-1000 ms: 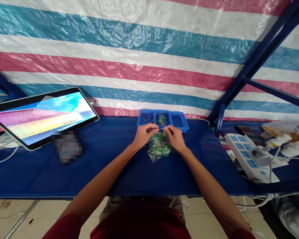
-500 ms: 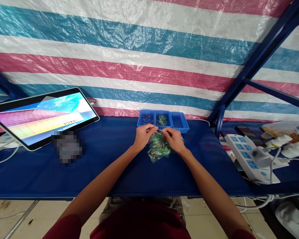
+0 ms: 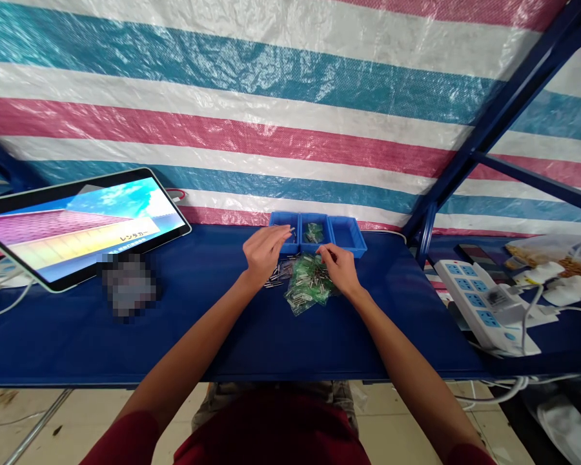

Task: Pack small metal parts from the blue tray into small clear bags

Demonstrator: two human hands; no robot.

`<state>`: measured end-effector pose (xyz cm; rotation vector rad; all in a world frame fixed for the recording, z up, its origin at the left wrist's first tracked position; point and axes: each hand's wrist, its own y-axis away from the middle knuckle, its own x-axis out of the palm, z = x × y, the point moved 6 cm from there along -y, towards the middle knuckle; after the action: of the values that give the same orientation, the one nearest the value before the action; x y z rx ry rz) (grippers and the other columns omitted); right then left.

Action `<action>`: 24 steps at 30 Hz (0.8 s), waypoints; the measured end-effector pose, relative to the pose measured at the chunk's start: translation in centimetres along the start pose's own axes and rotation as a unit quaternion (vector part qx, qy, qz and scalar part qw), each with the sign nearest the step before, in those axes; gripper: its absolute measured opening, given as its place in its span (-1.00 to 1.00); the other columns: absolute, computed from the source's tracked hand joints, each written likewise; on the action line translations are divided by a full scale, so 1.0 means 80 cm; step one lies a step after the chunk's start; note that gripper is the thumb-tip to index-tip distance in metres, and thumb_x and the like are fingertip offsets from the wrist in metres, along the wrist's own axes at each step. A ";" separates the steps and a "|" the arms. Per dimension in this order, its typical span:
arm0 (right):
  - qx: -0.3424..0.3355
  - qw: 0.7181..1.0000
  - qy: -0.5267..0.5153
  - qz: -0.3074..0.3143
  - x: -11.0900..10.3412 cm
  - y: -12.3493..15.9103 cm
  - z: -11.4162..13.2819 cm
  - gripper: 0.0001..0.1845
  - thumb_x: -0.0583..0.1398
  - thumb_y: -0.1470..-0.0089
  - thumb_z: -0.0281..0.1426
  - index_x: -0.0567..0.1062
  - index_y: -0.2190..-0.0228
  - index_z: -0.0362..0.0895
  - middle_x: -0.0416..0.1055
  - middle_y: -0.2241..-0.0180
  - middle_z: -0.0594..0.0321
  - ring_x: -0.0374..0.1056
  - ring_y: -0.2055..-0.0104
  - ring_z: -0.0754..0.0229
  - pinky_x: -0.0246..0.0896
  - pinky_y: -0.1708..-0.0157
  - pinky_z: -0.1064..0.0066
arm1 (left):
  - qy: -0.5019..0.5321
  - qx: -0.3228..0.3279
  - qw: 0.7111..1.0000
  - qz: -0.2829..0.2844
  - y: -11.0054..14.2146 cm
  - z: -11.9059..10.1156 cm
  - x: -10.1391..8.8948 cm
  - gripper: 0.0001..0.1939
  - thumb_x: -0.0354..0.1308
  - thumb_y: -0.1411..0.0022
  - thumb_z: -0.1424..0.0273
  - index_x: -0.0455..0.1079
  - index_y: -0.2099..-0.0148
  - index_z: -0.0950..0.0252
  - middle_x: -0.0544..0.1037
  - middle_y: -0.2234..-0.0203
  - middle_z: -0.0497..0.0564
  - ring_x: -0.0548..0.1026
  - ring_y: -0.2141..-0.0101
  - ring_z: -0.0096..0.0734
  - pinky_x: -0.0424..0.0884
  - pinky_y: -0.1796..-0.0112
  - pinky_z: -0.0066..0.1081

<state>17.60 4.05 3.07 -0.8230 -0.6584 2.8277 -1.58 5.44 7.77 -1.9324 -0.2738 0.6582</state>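
Observation:
My left hand (image 3: 263, 253) is raised at the front of the left bin (image 3: 284, 216), its fingers pressed together. A small silvery metal pin (image 3: 292, 230) shows at its fingertips. My right hand (image 3: 339, 266) is closed in a pinch at the right edge of a pile of green-tinted clear plastic bags (image 3: 306, 294) holding short metal pins. Whatever lies between its thumb and finger is too small to make out. Loose metal pins (image 3: 274, 279) lie on the table left of the pile, partly below my left hand. In the middle bin (image 3: 314, 245) rests a small green bag.
The right bin (image 3: 349, 244) adjoins the other two. On the left stands a tablet-like screen (image 3: 91, 226), with a blurred-out object (image 3: 130, 287) before it. A white power strip (image 3: 484, 310) with plugs and cables lies at right, beyond a blue frame post (image 3: 426, 236).
My hands have parted. The left has moved left and up to the left bin, uncovering loose pins on the table; the right has shifted slightly right and stays by the bags.

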 end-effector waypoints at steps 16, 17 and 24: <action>-0.109 0.926 0.263 0.249 -0.009 0.059 -0.020 0.05 0.11 0.06 0.23 -0.03 -0.31 0.00 -0.19 -0.35 0.01 -0.27 -0.37 -0.21 -0.17 -0.24 -0.11 | -0.043 -0.047 0.840 0.539 0.110 0.010 0.027 0.09 0.00 -0.03 -0.28 -0.37 -0.42 0.09 -0.29 -0.38 0.07 -0.23 -0.33 0.12 -0.24 -0.26 -0.01; -0.113 0.919 0.278 0.255 -0.004 0.065 -0.026 0.08 0.09 0.06 0.25 -0.09 -0.32 0.02 -0.28 -0.37 0.03 -0.35 -0.38 -0.22 -0.23 -0.25 -0.14 | -0.044 -0.047 0.838 0.541 0.114 0.009 0.030 0.09 -0.01 -0.03 -0.28 -0.38 -0.42 0.08 -0.31 -0.38 0.06 -0.26 -0.33 0.13 -0.26 -0.26 0.01; -0.112 0.904 0.344 0.227 0.019 0.073 -0.044 -0.05 0.01 -0.07 0.19 -0.19 -0.33 0.10 -0.32 -0.39 0.18 -0.34 -0.39 -0.19 -0.26 -0.27 -0.14 | -0.022 -0.037 0.848 0.528 0.119 -0.003 0.051 -0.05 -0.06 -0.14 -0.21 -0.27 -0.41 0.08 -0.29 -0.38 0.04 -0.25 -0.34 0.05 -0.23 -0.27 -0.03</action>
<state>18.19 0.43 -2.89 -2.1136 -0.7405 2.5121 0.93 2.94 -1.96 -2.0468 0.8306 1.4022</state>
